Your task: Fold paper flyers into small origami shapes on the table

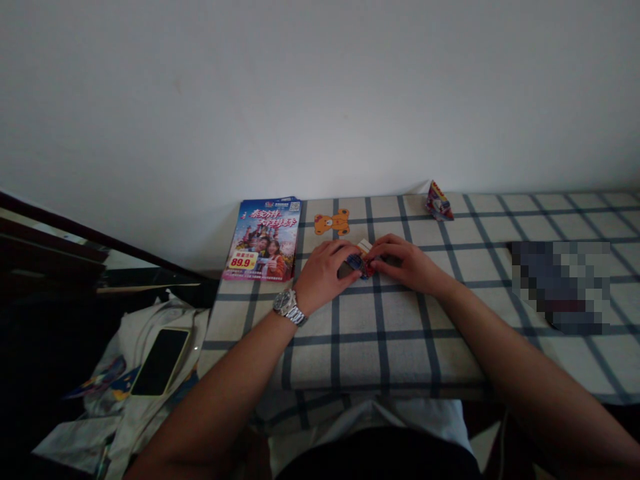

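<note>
Both of my hands meet over the checked tablecloth (345,360). Between them is a small piece of folded, colourfully printed paper (367,265), with blue, red and white parts showing. My left hand (327,272), with a metal watch (290,307) at its wrist, curls over the paper's left side. The fingers of my right hand (404,262) pinch its right edge. Much of the paper is hidden by my fingers. Just beyond my left hand lies a flat orange bear cutout (332,223).
A stack of printed flyers (263,240) lies at the table's left end. A folded paper piece (439,201) stands near the wall. On the right is a dark, pixelated object (555,287). A phone (161,361) rests on pale fabric (107,407) left of the table.
</note>
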The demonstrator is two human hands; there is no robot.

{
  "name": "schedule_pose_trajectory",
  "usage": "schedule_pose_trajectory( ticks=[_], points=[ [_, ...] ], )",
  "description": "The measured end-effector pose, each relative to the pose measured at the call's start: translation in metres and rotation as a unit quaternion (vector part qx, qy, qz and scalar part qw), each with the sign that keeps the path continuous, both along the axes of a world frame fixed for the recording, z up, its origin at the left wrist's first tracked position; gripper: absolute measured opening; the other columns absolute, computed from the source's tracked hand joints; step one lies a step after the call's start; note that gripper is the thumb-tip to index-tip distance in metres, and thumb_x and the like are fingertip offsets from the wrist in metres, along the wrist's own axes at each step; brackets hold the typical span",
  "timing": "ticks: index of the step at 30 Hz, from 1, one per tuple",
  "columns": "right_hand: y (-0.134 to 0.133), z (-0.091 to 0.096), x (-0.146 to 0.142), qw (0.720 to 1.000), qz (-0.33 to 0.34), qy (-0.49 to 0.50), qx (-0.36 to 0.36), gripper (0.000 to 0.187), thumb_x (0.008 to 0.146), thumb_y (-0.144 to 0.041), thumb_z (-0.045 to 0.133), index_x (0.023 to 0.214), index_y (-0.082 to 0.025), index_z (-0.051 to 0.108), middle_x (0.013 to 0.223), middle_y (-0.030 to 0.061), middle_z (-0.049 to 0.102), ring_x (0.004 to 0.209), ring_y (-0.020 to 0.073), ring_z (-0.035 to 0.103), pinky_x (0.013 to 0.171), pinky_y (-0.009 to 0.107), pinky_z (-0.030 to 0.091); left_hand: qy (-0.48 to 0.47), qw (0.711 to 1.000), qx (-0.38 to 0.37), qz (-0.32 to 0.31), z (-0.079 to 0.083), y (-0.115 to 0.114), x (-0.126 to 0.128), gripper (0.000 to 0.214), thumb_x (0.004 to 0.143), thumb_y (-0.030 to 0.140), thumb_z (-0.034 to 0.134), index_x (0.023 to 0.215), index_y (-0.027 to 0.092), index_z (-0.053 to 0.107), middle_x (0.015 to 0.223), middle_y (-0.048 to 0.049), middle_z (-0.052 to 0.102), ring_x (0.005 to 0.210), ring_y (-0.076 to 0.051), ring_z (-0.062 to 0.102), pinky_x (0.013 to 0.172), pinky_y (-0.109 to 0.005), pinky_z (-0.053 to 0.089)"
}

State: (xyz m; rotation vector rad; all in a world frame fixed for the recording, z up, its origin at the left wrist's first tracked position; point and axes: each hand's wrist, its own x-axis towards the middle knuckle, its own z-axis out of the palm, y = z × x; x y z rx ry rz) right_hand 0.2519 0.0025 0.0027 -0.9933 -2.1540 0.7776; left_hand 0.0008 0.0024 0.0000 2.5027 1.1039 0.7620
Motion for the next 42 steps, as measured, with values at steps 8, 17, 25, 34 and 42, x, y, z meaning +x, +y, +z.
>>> schedule_pose_trajectory(
  ticks=[8, 17, 25, 34, 42],
  points=[
    [-0.002, -0.001, -0.003, 1.000, -0.011, -0.011, 0.005, 0.016, 0.100, -0.037, 0.065, 0.106, -0.026, 0.076, 0.109, 0.0080, 0.064, 0.101, 0.0229, 0.066, 0.093, 0.040, 0.056, 0.005, 1.000, -0.005, -0.005, 0.000, 0.001, -0.001, 0.040, 0.088, 0.025, 0.079, 0.125, 0.025, 0.062, 0.129, -0.0061, 0.067, 0.122, -0.028, 0.060, 0.109, -0.049, 0.048],
    [-0.002, 0.003, -0.006, 1.000, -0.009, -0.028, 0.009, 0.014, 0.100, -0.033, 0.064, 0.096, -0.024, 0.074, 0.106, 0.0079, 0.062, 0.102, 0.0238, 0.064, 0.094, 0.041, 0.053, 0.008, 1.000, 0.000, -0.004, 0.001, 0.000, 0.000, 0.040, 0.088, 0.026, 0.079, 0.124, 0.024, 0.063, 0.129, -0.0055, 0.068, 0.121, -0.027, 0.061, 0.109, -0.047, 0.048],
    [0.000, 0.005, -0.003, 0.999, 0.026, -0.038, 0.004, 0.017, 0.101, -0.036, 0.063, 0.100, -0.026, 0.076, 0.106, 0.0074, 0.060, 0.103, 0.0237, 0.061, 0.097, 0.043, 0.051, 0.011, 1.000, -0.003, -0.005, 0.001, 0.000, 0.001, 0.041, 0.087, 0.025, 0.081, 0.124, 0.025, 0.063, 0.129, -0.0054, 0.068, 0.121, -0.028, 0.061, 0.109, -0.049, 0.047],
    [-0.003, 0.003, -0.010, 0.999, -0.008, -0.033, 0.015, 0.008, 0.098, -0.030, 0.068, 0.097, -0.023, 0.072, 0.104, 0.0074, 0.060, 0.099, 0.0227, 0.061, 0.091, 0.040, 0.051, 0.006, 1.000, -0.005, -0.006, -0.001, 0.001, 0.000, 0.041, 0.088, 0.026, 0.081, 0.125, 0.025, 0.063, 0.130, -0.0052, 0.068, 0.122, -0.028, 0.060, 0.109, -0.049, 0.046],
    [-0.005, 0.004, -0.016, 0.998, -0.038, -0.050, 0.020, 0.006, 0.091, -0.024, 0.074, 0.093, -0.022, 0.069, 0.098, 0.0056, 0.061, 0.091, 0.0220, 0.061, 0.084, 0.037, 0.049, 0.005, 1.000, -0.007, -0.011, 0.000, 0.001, 0.000, 0.041, 0.086, 0.025, 0.081, 0.123, 0.025, 0.063, 0.129, -0.0049, 0.068, 0.121, -0.028, 0.061, 0.109, -0.049, 0.047]
  ],
)
